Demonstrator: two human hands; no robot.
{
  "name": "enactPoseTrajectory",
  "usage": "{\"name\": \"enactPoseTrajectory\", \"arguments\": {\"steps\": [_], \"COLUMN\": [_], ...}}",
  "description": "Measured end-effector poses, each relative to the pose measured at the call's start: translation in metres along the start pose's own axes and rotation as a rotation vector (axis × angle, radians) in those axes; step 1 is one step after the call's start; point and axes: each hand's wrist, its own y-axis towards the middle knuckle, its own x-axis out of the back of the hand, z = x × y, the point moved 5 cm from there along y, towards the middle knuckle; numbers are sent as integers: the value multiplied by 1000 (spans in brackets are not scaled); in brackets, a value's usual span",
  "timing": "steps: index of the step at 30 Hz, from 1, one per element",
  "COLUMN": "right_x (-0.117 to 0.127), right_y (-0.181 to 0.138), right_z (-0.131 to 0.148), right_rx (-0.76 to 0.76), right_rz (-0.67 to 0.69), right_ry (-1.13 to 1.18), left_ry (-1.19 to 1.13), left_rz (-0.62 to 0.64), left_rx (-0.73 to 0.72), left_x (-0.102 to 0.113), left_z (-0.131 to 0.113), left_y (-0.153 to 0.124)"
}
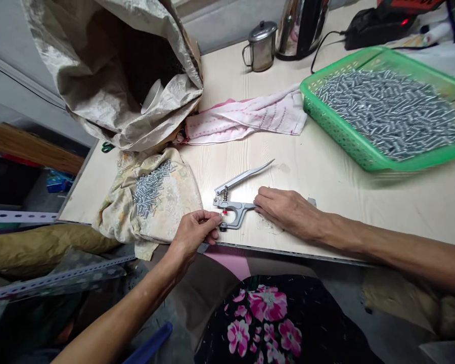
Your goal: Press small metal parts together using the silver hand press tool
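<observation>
A grey metal press plier (237,202) lies near the table's front edge, its upper lever raised toward the right. My left hand (195,232) pinches something tiny at the plier's jaw; what it holds is too small to name. My right hand (288,210) lies palm down over the plier's lower handle and presses it onto the table. Left of the plier, a pile of small metal springs (149,189) rests on a pale patterned cloth (174,202).
A green plastic basket (349,136) full of springs stands at the right. A large crumpled sack (109,76) stands at the back left, a pink-white towel (246,119) beside it. A steel mug (261,46), a kettle (301,28) and a black device (375,25) line the back.
</observation>
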Motion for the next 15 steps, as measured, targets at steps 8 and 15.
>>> {"name": "enactPoseTrajectory", "arguments": {"steps": [8,15], "right_x": [1,0], "right_y": [-3,-4], "right_z": [2,2], "right_rx": [11,42], "right_rz": [-36,-66], "right_ry": [18,-6], "left_ry": [23,180], "left_rz": [-15,88], "left_rx": [49,163], "left_x": [-6,-2], "left_z": [0,-10], "left_y": [-1,3]}}
